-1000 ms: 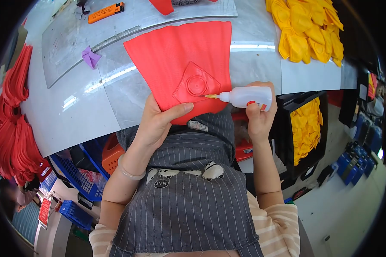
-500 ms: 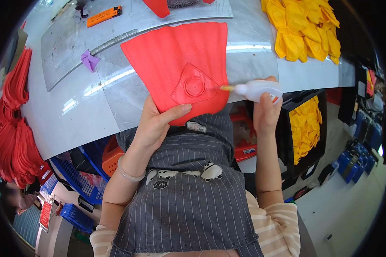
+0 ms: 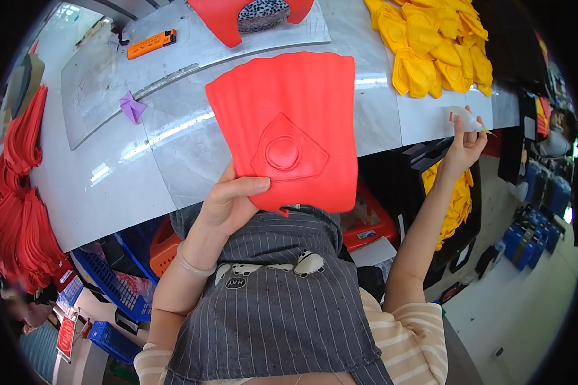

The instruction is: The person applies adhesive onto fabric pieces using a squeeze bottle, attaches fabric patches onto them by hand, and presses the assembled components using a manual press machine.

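Nearest, a striped apron is covering the wearer's front. Above it, the left hand (image 3: 233, 197) is pinching the lower left edge of a red sheet (image 3: 295, 115) bearing a raised diamond and circle. Out right, the right hand (image 3: 467, 142) is gripping a small white bottle (image 3: 462, 119). Beyond, yellow pieces (image 3: 430, 48) are lying heaped on the grey surface (image 3: 192, 119).

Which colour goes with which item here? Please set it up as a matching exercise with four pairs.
Things:
1. Wavy-edged piece in the left hand
2. Small bottle in the right hand
3. Little scrap on the table
4. Heap on the table

Colours:
A. Yellow
B. Whitish, with a red mark
C. Purple
D. Red

Pairs: 1-D, 2-B, 3-C, 4-A
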A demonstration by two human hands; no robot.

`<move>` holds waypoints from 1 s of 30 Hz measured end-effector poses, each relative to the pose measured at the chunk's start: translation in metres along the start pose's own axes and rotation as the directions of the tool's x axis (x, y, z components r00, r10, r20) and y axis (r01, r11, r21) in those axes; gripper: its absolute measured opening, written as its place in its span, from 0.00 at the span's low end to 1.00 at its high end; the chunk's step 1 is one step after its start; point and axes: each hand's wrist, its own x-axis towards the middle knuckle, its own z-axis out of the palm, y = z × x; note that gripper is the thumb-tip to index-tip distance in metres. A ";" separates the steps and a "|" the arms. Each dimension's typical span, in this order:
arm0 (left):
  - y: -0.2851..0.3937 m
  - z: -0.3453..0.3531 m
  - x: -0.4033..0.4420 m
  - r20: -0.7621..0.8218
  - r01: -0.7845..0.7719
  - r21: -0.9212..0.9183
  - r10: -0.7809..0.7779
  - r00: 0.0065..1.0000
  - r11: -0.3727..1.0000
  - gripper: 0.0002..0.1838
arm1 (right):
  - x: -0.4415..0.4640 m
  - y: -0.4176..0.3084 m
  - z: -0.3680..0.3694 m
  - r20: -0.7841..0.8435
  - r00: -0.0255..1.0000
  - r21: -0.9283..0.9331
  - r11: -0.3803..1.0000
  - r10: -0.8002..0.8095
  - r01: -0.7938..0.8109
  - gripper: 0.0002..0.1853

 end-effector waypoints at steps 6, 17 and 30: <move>-0.003 0.005 0.001 0.002 0.038 -0.039 -0.038 0.999 0.998 0.34 | -0.004 0.033 0.004 -0.106 0.992 -0.076 0.995 -0.071 0.063 0.26; 0.000 0.015 -0.001 -0.223 -0.055 0.504 0.191 0.956 0.862 0.27 | -0.029 -0.032 0.049 0.196 0.918 -0.387 0.833 -0.344 0.395 0.13; 0.006 0.010 -0.010 -0.180 -0.057 0.252 0.104 0.978 0.966 0.26 | 0.047 -0.067 0.060 0.714 0.678 -0.571 0.416 -0.175 0.708 0.20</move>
